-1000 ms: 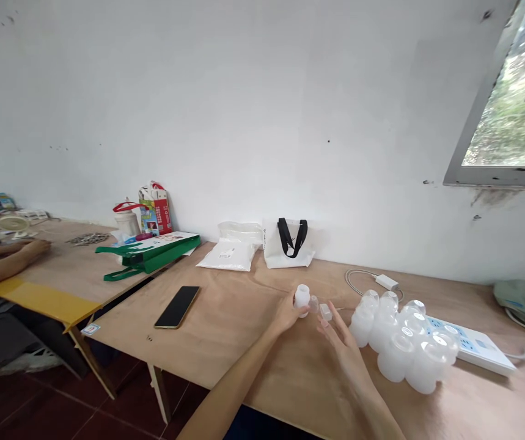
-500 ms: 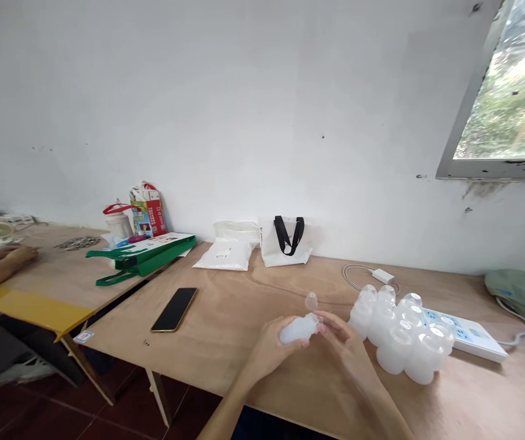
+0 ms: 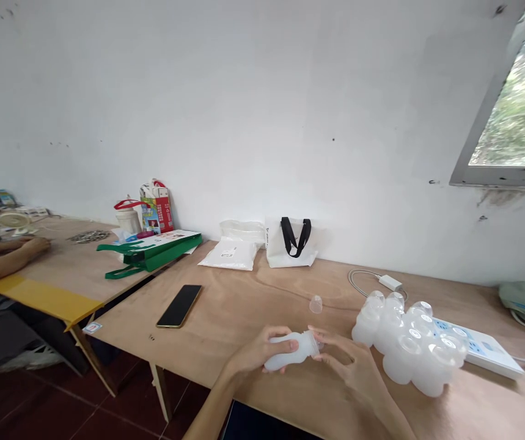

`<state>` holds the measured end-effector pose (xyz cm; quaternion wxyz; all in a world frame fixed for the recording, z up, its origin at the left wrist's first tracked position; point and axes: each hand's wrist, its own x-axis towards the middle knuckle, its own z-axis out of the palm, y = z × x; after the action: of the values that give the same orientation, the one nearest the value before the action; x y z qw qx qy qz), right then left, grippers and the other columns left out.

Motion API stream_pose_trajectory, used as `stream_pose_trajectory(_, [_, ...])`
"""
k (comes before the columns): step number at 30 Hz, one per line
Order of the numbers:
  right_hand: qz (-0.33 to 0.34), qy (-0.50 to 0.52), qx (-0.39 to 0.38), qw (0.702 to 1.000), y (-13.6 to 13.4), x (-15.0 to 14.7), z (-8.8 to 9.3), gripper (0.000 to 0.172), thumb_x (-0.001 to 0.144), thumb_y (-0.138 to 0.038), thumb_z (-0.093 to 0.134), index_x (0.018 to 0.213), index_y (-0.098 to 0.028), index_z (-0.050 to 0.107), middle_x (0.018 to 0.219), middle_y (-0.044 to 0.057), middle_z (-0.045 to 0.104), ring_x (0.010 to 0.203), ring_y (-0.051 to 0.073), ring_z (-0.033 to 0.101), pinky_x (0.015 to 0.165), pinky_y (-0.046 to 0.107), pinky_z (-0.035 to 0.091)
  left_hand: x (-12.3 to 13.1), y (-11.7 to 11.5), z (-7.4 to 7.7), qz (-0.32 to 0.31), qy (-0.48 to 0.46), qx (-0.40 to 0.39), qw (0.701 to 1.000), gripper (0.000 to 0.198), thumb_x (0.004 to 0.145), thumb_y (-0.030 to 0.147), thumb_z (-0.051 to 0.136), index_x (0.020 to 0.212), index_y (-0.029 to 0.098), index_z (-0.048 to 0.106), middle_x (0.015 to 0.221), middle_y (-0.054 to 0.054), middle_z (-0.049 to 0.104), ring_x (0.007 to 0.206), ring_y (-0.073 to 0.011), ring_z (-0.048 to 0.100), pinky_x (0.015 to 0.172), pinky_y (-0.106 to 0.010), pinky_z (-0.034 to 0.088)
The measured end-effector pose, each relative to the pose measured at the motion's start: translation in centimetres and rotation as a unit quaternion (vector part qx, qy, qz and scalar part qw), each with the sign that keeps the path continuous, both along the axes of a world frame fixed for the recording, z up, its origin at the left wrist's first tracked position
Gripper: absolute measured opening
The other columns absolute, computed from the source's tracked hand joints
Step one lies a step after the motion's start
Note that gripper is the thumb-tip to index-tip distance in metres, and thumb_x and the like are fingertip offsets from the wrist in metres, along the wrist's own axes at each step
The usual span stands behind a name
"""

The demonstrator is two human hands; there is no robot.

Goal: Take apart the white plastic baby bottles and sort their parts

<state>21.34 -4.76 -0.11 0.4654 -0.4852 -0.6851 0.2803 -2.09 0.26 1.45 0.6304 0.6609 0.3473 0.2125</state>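
A small translucent white bottle (image 3: 287, 352) lies tilted on its side above the table's front part, its neck toward the right. My left hand (image 3: 262, 354) is wrapped round its body, thumb on top. At the ribbed collar (image 3: 310, 344), the thumb and fingers of my right hand (image 3: 347, 360) pinch the neck end; what lies between the fingertips is partly hidden. Beyond the hands, a clear domed cap (image 3: 316, 304) stands on the wooden table. Just right of my right hand is a cluster of several similar bottles (image 3: 409, 348) with clear domed tops.
A phone (image 3: 179, 306) lies to the left. White plastic packages (image 3: 232, 250) and a white bag (image 3: 292, 247) stand by the wall. A power strip (image 3: 482, 348) and a cable (image 3: 358, 278) are on the right. Another person's arm (image 3: 14, 260) rests on the left table, near a green bag (image 3: 152, 253).
The bottle has tipped further onto its side and come slightly nearer, and my left thumb now lies across it. My right fingers stay at the neck. The view has shifted slightly left.
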Motion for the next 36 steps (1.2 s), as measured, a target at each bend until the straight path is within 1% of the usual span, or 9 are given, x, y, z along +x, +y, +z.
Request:
stream_pose_trajectory(5, [0.037, 0.000, 0.055, 0.998, -0.4, 0.1, -0.1, 0.025, 0.089, -0.044, 0.064, 0.106, -0.035, 0.079, 0.123, 0.003, 0.072, 0.112, 0.030, 0.070, 0.096, 0.046, 0.059, 0.1, 0.1, -0.3, -0.020, -0.029, -0.031, 0.999, 0.053, 0.086, 0.066, 0.059, 0.098, 0.015, 0.067, 0.058, 0.001, 0.060, 0.039, -0.0064, 0.040, 0.038, -0.019, 0.020])
stream_pose_trajectory(11, [0.078, 0.046, -0.079, 0.993, -0.5, 0.4, 1.2, 0.035, 0.087, -0.051, 0.068, 0.114, -0.030, 0.077, 0.124, 0.007, 0.072, 0.118, 0.032, 0.066, 0.100, 0.046, 0.055, -0.7, -0.1, 0.7, 0.019, -0.012, 0.081, 0.996, 0.048, 0.076, 0.057, 0.076, 0.101, 0.017, 0.070, 0.085, -0.003, 0.069, 0.067, -0.0129, 0.059, 0.055, -0.020, 0.037])
stream_pose_trajectory(14, [0.038, 0.071, -0.073, 0.994, -0.3, 0.0, 1.2, 0.036, 0.085, -0.056, 0.067, 0.103, -0.027, 0.077, 0.107, 0.007, 0.077, 0.099, 0.028, 0.071, 0.088, 0.037, 0.057, -0.4, -0.8, 1.4, 0.055, 0.002, 0.158, 0.986, 0.041, 0.076, 0.051, 0.077, 0.100, 0.018, 0.072, 0.092, -0.002, 0.069, 0.080, -0.0163, 0.061, 0.067, -0.022, 0.042])
stream_pose_trajectory(16, [-0.003, 0.044, -0.055, 0.998, 0.0, -0.5, 0.8, 0.038, 0.090, -0.059, 0.058, 0.084, -0.024, 0.073, 0.084, 0.004, 0.075, 0.079, 0.022, 0.069, 0.074, 0.030, 0.055, 0.2, -1.3, 1.8, 0.087, 0.033, 0.202, 0.975, 0.039, 0.076, 0.050, 0.077, 0.101, 0.020, 0.073, 0.094, -0.001, 0.071, 0.084, -0.0180, 0.062, 0.070, -0.023, 0.042])
stream_pose_trajectory(20, [-0.053, -0.029, -0.069, 0.996, 0.3, -1.3, -0.3, 0.063, 0.099, -0.062, 0.035, 0.051, -0.022, 0.042, 0.050, -0.001, 0.049, 0.052, 0.014, 0.048, 0.054, 0.026, 0.037, 1.0, -2.1, 1.9, 0.106, 0.099, 0.251, 0.957, 0.039, 0.073, 0.050, 0.079, 0.100, 0.022, 0.074, 0.094, 0.000, 0.073, 0.086, -0.0210, 0.062, 0.071, -0.025, 0.043])
stream_pose_trajectory(23, [-0.036, -0.049, -0.076, 0.995, 0.2, -1.3, -0.4, 0.061, 0.101, -0.061, 0.031, 0.055, -0.022, 0.041, 0.053, -0.002, 0.048, 0.054, 0.014, 0.046, 0.056, 0.026, 0.035, 1.0, -1.9, 1.7, 0.111, 0.109, 0.246, 0.957, 0.040, 0.074, 0.053, 0.077, 0.100, 0.022, 0.074, 0.092, -0.001, 0.073, 0.086, -0.0214, 0.063, 0.071, -0.025, 0.042])
stream_pose_trajectory(27, [0.018, -0.059, -0.044, 0.997, -0.5, -1.0, 0.3, 0.042, 0.102, -0.057, 0.036, 0.081, -0.023, 0.051, 0.072, -0.003, 0.055, 0.068, 0.014, 0.051, 0.065, 0.025, 0.039, 0.3, -1.2, 1.7, 0.101, 0.075, 0.196, 0.972, 0.044, 0.078, 0.056, 0.073, 0.101, 0.019, 0.072, 0.095, -0.002, 0.072, 0.085, -0.0200, 0.062, 0.070, -0.025, 0.043])
stream_pose_trajectory(31, [0.054, 0.022, -0.089, 0.994, -0.3, -1.3, 0.1, 0.049, 0.101, -0.060, 0.035, 0.068, -0.023, 0.039, 0.060, -0.005, 0.044, 0.054, 0.012, 0.041, 0.055, 0.025, 0.033, 0.4, -1.3, 2.0, 0.088, 0.064, 0.221, 0.969, 0.043, 0.073, 0.052, 0.079, 0.101, 0.019, 0.073, 0.096, -0.001, 0.071, 0.088, -0.0199, 0.062, 0.075, -0.025, 0.044])
stream_pose_trajectory(36, [-0.006, 0.039, -0.113, 0.993, 0.3, -1.2, -0.4, 0.054, 0.099, -0.063, 0.035, 0.063, -0.024, 0.035, 0.054, -0.005, 0.037, 0.051, 0.012, 0.036, 0.053, 0.027, 0.029, 1.4, -1.9, 1.7, 0.122, 0.074, 0.230, 0.963, 0.044, 0.074, 0.055, 0.077, 0.103, 0.021, 0.072, 0.095, 0.000, 0.071, 0.087, -0.0194, 0.061, 0.073, -0.025, 0.043])
